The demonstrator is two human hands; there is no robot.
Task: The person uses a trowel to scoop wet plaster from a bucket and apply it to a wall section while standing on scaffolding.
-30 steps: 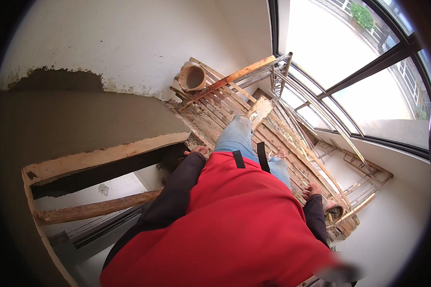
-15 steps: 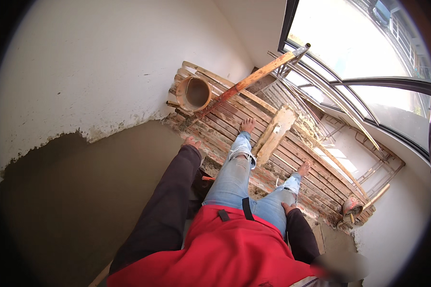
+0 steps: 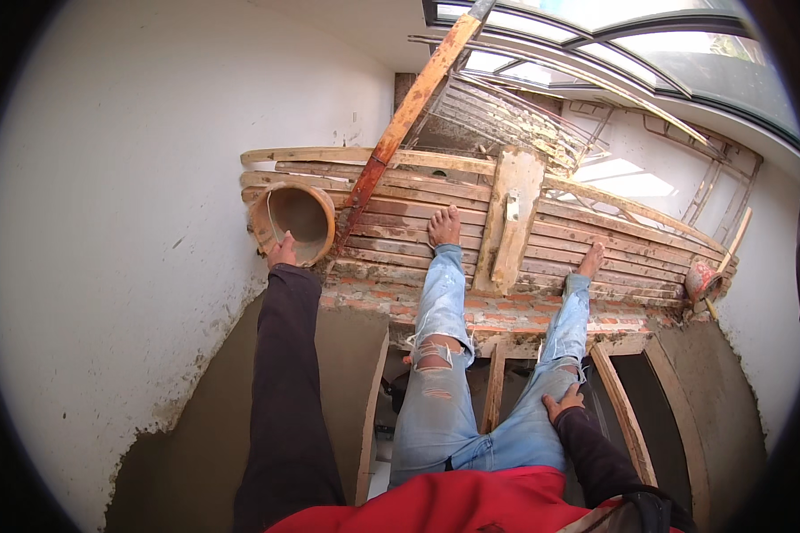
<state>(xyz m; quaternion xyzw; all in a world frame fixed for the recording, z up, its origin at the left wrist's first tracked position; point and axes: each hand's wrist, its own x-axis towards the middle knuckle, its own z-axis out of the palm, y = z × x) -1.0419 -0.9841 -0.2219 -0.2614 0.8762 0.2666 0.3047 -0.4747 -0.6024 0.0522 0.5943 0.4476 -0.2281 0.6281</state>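
An orange-brown bucket point(image 3: 256, 233) stands at the left end of the slatted wooden platform point(image 3: 400, 206), grey wet mix inside it. A thin handle hangs over its opening, and my left hand point(image 3: 282, 252) is closed on that handle at the near rim. My right hand point(image 3: 564, 402) lies on my right leg just below the torn knee, holding nothing, thumb apart from the fingers. My bare feet are on the slats, either side of a mortar-stained board piece point(image 3: 516, 218) with a trowel-like shape.
A rusty orange post point(image 3: 409, 111) slants up beside the bucket. Below me, a wooden frame point(image 3: 627, 422) surrounds dark openings. A small stained pail point(image 3: 702, 282) sits at the platform's right end. Scaffold tubes point(image 3: 724, 182) and windows point(image 3: 667, 53) lie beyond; fresh grey plaster point(image 3: 200, 417) covers the lower left wall.
My left hand has reached forward from beside the plastered wall to the bucket and closed on its handle. My right hand has slid from the upper thigh toward the knee. The view has turned.
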